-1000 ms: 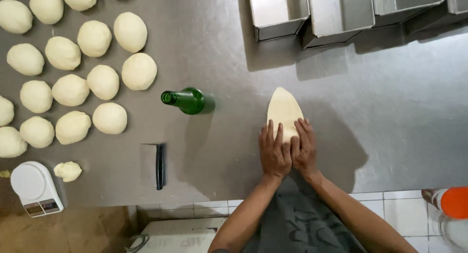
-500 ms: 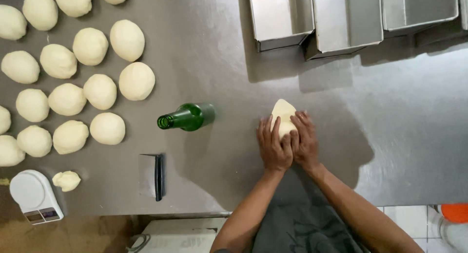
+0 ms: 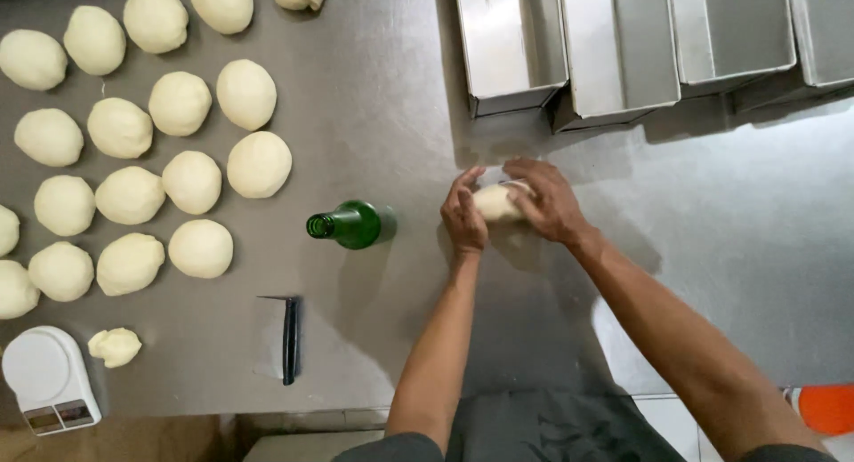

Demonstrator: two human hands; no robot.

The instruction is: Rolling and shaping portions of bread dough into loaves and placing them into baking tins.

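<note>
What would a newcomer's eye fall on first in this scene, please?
Probably the rows of pale dough balls filling the left of the steel table. Next, mid-table, the left hand and right hand cupping a rolled piece of dough, with a green bottle beside them and metal loaf tins behind.

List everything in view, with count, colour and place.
dough piece: one, pale cream, between both hands, centre
dough balls: about eighteen, cream, in rows at left
dough scrap: one, cream, beside the scale
glass bottle: one, green, left of the hands
loaf tins: four, silver, top right
bench scraper: one, steel with dark handle, lower left
kitchen scale: one, white, bottom left
steel table: one, grey
left hand: on dough
right hand: on dough
</note>
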